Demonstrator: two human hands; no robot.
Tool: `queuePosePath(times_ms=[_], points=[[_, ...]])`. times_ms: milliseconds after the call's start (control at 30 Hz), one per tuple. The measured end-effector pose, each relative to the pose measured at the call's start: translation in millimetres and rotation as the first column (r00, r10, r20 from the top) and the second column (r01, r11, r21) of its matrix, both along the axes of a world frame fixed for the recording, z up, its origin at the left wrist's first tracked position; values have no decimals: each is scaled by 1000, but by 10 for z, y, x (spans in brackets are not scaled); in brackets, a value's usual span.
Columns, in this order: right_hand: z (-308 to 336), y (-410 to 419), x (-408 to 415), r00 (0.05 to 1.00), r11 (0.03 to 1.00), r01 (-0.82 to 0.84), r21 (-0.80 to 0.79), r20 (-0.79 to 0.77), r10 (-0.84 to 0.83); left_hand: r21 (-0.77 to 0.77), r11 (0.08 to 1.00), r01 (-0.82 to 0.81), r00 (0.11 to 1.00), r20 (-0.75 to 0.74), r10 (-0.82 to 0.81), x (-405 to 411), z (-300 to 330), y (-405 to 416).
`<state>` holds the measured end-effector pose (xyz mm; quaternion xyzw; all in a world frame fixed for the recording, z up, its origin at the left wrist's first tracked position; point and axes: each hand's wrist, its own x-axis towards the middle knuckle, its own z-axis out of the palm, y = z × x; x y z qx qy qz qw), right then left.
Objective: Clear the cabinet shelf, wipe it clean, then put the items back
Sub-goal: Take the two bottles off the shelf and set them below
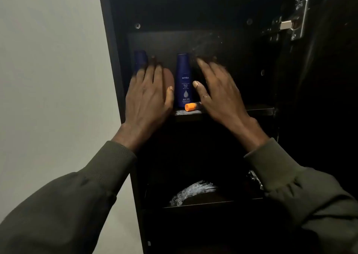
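A dark blue Nivea body milk bottle [183, 79] stands upright on the dark cabinet shelf [259, 109]. In front of it lies a small tube with an orange cap [190, 106], at the shelf's front edge. A second dark blue bottle [139, 59] stands at the far left, partly hidden by my fingers. A brown rounded object [169, 79] sits between the two bottles. My left hand [149, 93] is raised flat in front of the left side, fingers straight, holding nothing. My right hand [217, 91] hovers to the right of the Nivea bottle, fingers spread and blurred.
The cabinet's left side panel [112, 60] borders a pale wall [48, 79]. A metal hinge [296, 21] is at the upper right, beside the open door. On a lower shelf [193, 205] lies something dark with a shiny crinkled wrap [193, 191].
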<state>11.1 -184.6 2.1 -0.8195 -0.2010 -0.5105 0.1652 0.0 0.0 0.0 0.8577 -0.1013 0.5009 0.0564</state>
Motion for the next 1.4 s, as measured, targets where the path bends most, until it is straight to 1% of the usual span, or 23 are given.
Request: queuePosePath(times_ms=[67, 167, 267, 433, 567, 733, 867, 1000, 1133, 1200, 1333, 1400], points=[[74, 40, 21, 997, 995, -76, 57, -11, 77, -17, 1000, 12, 1000, 19, -11, 19, 27, 12], [211, 112, 38, 989, 986, -129, 102, -61, 135, -10, 1000, 2, 999, 32, -2, 33, 63, 19], [312, 151, 63, 981, 985, -123, 121, -137, 139, 7, 1000, -11, 998, 60, 10, 37, 101, 34], [346, 183, 121, 970, 986, -109, 125, -205, 133, 17, 999, -42, 995, 94, 40, 51, 102, 82], [370, 200, 230, 969, 985, -109, 135, -208, 135, -51, 998, -45, 991, 120, 51, 94, 157, 52], [412, 238, 357, 967, 985, -121, 125, -208, 145, -154, 988, -12, 994, 104, 28, 106, 272, 10], [416, 226, 347, 958, 972, -163, 166, -209, 197, -234, 972, 17, 998, 67, -2, 77, 325, -37], [402, 191, 318, 939, 954, -212, 213, -227, 259, -241, 971, -9, 1000, 9, 12, 65, 290, -33], [390, 195, 314, 927, 945, -231, 231, -244, 286, -236, 971, -36, 999, -47, 26, 63, 286, -64], [375, 205, 306, 924, 942, -238, 238, -244, 295, -222, 973, -69, 996, -78, 52, 68, 315, -86], [325, 216, 294, 929, 932, -264, 248, -195, 315, -119, 973, -197, 973, -148, 179, 98, 377, -114], [291, 222, 299, 929, 928, -278, 248, -177, 326, -85, 969, -231, 963, -163, 215, 116, 396, -119]])
